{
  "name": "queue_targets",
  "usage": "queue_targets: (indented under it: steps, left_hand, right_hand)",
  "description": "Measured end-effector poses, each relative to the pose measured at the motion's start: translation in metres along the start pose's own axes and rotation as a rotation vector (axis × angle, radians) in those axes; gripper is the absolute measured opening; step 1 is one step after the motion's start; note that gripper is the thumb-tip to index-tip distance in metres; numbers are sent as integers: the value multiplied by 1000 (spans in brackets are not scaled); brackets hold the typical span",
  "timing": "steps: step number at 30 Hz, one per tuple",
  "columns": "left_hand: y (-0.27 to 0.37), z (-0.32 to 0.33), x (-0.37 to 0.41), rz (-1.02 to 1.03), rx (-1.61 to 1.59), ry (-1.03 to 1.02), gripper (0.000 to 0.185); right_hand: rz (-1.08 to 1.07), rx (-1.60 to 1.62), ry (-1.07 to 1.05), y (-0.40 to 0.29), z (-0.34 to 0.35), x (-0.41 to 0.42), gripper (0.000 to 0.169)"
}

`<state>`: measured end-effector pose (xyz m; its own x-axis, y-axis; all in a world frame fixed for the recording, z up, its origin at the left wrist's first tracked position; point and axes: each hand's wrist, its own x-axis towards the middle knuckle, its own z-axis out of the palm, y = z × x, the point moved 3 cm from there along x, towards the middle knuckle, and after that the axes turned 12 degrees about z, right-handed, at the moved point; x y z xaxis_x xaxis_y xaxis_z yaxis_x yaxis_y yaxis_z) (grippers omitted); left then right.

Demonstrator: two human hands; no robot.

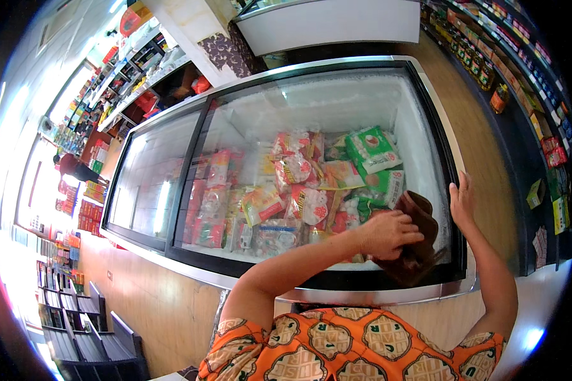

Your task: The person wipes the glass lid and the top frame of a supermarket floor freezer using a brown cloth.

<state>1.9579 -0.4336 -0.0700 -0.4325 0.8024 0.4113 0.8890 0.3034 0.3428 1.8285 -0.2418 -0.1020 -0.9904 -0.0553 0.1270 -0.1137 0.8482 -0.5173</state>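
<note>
A chest freezer (450, 157) with a black-framed sliding glass top stands before me. My left hand (393, 234) is closed around a crumpled dark brown cloth (417, 209) against the glass near its front right corner; the cloth's lower part is blurred. On the freezer's right metal rim rests my right hand (462, 199), holding nothing. Under the glass lie green bags (374, 147) of frozen food and red-and-white bags (310, 205). Some packs are hidden behind my left forearm.
Shelves with bottles of oil (481, 71) run along the right. A white counter front (333, 26) and a pillar (224, 52) stand behind the freezer. To the left are grey display racks (90, 333), stacked cartons (89, 216) and another person (74, 166) farther off.
</note>
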Motion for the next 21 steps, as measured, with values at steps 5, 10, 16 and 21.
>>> queue_targets:
  steps: [5,10,16,21]
  left_hand:
    - [-83,-65,-62,-596,195,101,39]
    - [-112,-147,-246,-1260,664,472,40]
    - [-24,-189,-353,-2229,827,591,45]
    - [-34,-192,-378,-2496,728,813,49]
  right_hand:
    - [20,-12,-2,12,4,2,50]
    - [39,-20,-53,4,3,0,55]
    - [27,-130,-33,4,0,-2,57]
    - [45,-170,-45,1,-2,-5,58]
